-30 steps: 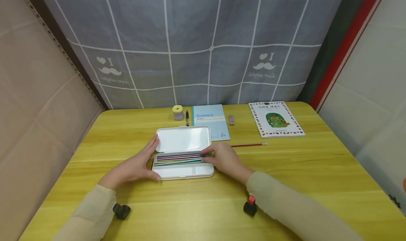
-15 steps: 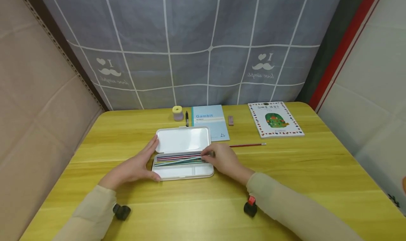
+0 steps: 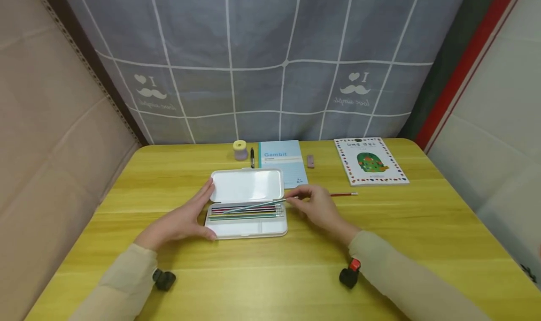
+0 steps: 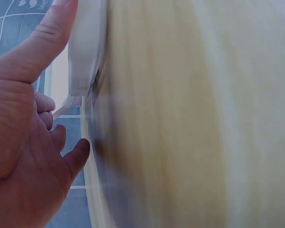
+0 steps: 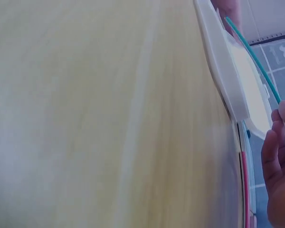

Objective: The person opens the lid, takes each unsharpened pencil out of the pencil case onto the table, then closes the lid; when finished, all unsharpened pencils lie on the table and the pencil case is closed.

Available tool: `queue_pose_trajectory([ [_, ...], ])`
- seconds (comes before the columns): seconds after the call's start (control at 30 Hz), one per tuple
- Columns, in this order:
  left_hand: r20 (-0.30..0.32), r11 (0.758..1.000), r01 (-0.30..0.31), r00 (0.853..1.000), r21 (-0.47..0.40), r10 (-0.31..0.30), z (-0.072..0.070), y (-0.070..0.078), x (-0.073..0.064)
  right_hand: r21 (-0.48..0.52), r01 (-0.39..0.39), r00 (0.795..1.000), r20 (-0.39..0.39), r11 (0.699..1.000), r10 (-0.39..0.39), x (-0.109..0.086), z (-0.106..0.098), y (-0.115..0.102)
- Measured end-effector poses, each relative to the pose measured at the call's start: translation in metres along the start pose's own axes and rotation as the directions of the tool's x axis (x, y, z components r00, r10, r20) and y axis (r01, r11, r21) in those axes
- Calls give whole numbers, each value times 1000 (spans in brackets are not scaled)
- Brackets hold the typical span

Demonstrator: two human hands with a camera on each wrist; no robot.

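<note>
In the head view a white pencil case lies with its lid raised and several coloured pencils side by side inside. My left hand spans the case's left end, thumb at the front corner and fingers extended by the lid; the left wrist view shows the thumb against the case. My right hand pinches a green pencil by its right end. That pencil slants across the others, and in the right wrist view its free end rises above the case.
A red pencil lies right of the right hand. Behind the case are a yellow-topped small container, a black pen, a blue notebook and a pinkish eraser. A picture-covered book lies at the back right.
My right hand has moved right and slightly back, drawing the green pencil up from the row so it slants over the others. My left hand stays at the case's left end.
</note>
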State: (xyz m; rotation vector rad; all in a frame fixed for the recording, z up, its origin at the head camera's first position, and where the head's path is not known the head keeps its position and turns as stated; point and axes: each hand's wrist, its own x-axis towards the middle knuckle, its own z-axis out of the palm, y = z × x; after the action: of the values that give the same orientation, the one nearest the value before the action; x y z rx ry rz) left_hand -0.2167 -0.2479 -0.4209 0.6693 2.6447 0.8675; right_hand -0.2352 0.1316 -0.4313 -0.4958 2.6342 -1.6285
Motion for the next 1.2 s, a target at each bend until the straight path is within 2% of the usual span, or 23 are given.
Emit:
queue_pose_trajectory([
  [0.23,-10,1000,-13,1000,0,13,0,2,2,62,-7,999,-31,998,9,-5,-21,5],
  [0.47,-9,1000,7,1000,8,-7,1,-1,0,95,-8,999,-32,995,11,-8,-43,12],
  [0.77,-3,1000,13,1000,20,-13,-2,-3,-1,50,-29,998,-58,998,32,-21,-69,27],
  [1.0,-5,1000,-3,1000,12,3,-1,-1,-1,-32,-43,992,-122,999,39,-30,-90,38],
  [1.2,-2,1000,6,1000,20,-6,0,0,1,-49,-83,986,-149,995,74,-38,-102,49],
])
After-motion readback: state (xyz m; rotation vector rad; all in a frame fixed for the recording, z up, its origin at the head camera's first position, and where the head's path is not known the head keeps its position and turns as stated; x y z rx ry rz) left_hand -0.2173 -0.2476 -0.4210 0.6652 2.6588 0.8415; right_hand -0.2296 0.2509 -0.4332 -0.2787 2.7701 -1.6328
